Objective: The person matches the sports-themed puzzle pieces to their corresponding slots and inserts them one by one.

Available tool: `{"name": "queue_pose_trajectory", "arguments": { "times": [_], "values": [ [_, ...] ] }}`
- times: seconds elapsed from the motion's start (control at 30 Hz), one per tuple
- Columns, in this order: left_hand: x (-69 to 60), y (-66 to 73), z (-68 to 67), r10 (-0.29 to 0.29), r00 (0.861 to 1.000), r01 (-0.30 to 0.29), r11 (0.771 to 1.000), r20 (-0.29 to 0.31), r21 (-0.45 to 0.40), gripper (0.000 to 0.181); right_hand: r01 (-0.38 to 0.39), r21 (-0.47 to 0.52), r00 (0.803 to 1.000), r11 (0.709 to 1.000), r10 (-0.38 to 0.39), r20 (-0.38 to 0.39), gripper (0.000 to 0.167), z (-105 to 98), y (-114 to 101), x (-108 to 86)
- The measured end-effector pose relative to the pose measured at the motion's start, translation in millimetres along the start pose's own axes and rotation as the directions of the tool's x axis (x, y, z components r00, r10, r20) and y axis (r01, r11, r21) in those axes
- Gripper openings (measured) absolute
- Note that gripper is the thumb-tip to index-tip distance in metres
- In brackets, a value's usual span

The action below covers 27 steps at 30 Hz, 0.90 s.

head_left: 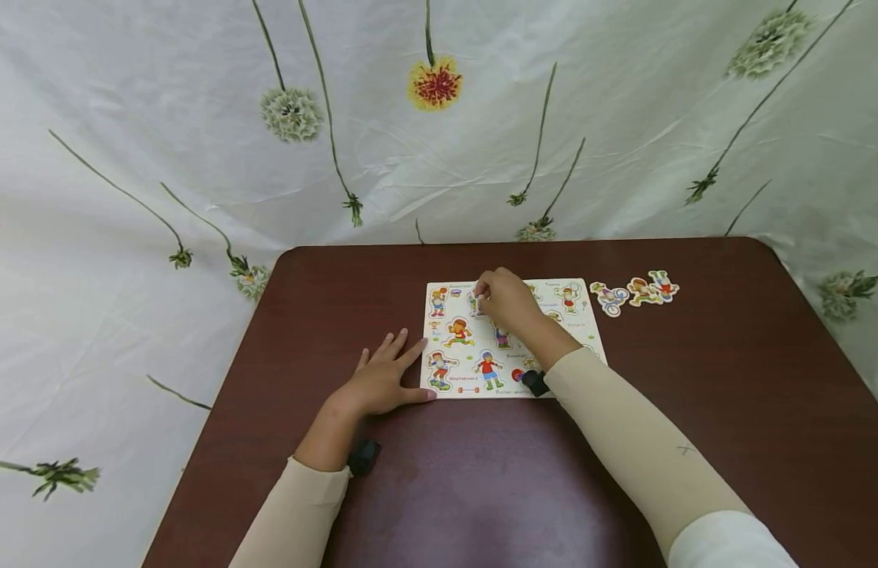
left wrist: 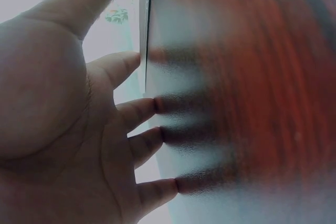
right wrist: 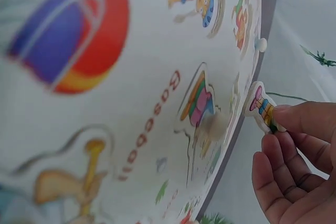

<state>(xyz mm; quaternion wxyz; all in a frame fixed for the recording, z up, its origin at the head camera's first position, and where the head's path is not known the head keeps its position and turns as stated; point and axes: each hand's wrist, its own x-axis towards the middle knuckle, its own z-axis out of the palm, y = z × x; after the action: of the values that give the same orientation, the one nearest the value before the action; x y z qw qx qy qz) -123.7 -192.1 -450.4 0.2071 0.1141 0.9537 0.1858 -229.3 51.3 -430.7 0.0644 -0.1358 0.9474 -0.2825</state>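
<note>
A white wooden puzzle board [head_left: 584, 323] printed with cartoon sports figures lies on the table. Between thumb and fingers, my right hand [head_left: 513, 308] pinches a small puzzle piece [right wrist: 262, 109] showing a figure in yellow, above the board's upper left part. In the right wrist view the piece is tilted and partly covered by the fingertips; whether it touches the board I cannot tell. My left hand [head_left: 382, 383] rests at the board's left edge with fingers spread, thumb and index finger touching it, other fingertips on the table. The right forearm hides part of the board.
Right of the board lie three loose puzzle pieces: one with a wheeled figure [head_left: 610, 300], a running figure [head_left: 643, 291] and another figure [head_left: 663, 285], the last two touching. The dark brown table [head_left: 730, 379] ends at a flower-print cloth [head_left: 481, 158] behind.
</note>
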Motion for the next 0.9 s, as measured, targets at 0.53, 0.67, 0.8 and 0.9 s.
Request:
{"name": "queue_pose_trajectory", "arguments": {
  "times": [0.53, 0.67, 0.8, 0.9],
  "values": [
    [-1.1, 2.7, -1.6, -0.002, 1.000, 0.003, 1.000, 0.003, -0.012, 0.095, -0.039, -0.090, 0.993, 0.995, 0.048, 0.110, 0.006, 13.2, -1.7, 24.6],
    [-0.8, 2.3, -1.6, -0.003, 1.000, 0.003, 1.000, 0.001, -0.009, 0.095, -0.034, -0.085, 0.991, 0.996, 0.045, 0.127, 0.008, 12.7, -0.9, 25.8],
    [-0.6, 1.9, -1.4, -0.002, 1.000, 0.002, 1.000, -0.001, -0.009, 0.094, -0.043, -0.049, 0.990, 0.998, 0.049, 0.136, 0.007, 11.8, -0.1, 25.2],
    [0.0, 1.3, -1.1, -0.003, 1.000, 0.003, 1.000, 0.002, -0.003, 0.095, -0.052, -0.009, 0.988, 0.999, 0.053, 0.146, 0.009, 11.0, 2.1, 24.1]
  ]
}}
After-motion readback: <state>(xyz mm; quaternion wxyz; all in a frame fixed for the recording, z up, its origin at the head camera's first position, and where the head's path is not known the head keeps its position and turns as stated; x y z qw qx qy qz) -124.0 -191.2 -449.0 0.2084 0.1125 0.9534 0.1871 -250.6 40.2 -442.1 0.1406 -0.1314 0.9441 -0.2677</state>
